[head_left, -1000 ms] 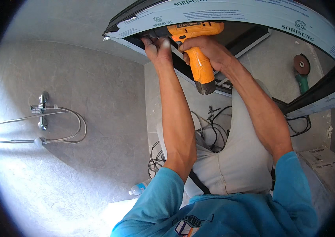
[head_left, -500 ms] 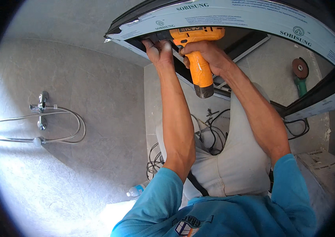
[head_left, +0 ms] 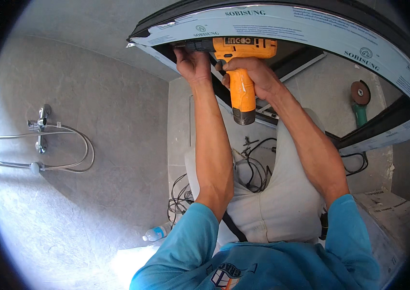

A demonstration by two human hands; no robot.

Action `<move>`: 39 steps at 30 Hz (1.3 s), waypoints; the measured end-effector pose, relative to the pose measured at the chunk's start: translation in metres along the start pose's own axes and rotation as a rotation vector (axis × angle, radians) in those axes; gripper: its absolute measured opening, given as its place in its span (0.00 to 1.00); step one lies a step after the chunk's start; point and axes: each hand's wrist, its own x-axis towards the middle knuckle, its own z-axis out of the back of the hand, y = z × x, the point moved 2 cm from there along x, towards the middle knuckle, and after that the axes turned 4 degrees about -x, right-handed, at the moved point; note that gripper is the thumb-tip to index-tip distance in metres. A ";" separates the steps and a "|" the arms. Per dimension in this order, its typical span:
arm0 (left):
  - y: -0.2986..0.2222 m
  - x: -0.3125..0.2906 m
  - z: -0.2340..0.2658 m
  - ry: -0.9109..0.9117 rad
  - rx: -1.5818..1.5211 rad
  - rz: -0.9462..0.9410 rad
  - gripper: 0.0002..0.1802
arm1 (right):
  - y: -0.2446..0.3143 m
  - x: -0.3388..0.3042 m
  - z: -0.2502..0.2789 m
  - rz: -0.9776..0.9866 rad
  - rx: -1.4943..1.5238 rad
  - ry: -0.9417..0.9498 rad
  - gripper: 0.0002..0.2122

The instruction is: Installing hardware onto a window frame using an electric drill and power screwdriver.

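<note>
Beside the inner edge of a black metal frame faced with pale blue printed film [head_left: 282, 30], I see, from my distant seat, an orange plastic pistol-shaped cordless drill [head_left: 242, 89] with its nose pointing left. My right hand [head_left: 259, 77] is closed around the upper handle, its index finger near the trigger. My left hand [head_left: 193, 66] is raised to the front end, fingers bunched just under the dark chuck [head_left: 204, 45]; the fingertips are lost in shadow, so I cannot tell whether they pinch something or only steady the nose.

I judge the drill rigid and compact, but with real heft, much of it probably in the dark battery block [head_left: 244, 117] at the handle's foot. The handle, just below the body, looks the surest place to hold it; the smooth casing could slip in a dusty palm, and the chuck is a poor grip if it turns. The film looks thin and easily scuffed, the bar beneath it stiff.

Farther right lies a green angle grinder with a brown disc [head_left: 360, 102], well apart from both hands. Loose dark cables [head_left: 179, 199] lie low on the left, near a clear plastic bottle with a blue label [head_left: 155, 234].
</note>
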 end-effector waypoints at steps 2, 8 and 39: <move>-0.001 -0.002 0.003 -0.064 -0.003 -0.063 0.17 | -0.001 -0.001 -0.001 -0.003 -0.008 0.013 0.14; 0.006 -0.002 0.013 -0.039 0.580 -0.226 0.17 | -0.005 0.002 0.008 -0.039 -0.001 0.013 0.13; 0.001 0.002 0.002 -0.039 0.189 -0.095 0.19 | 0.002 0.003 -0.001 0.022 -0.012 0.007 0.10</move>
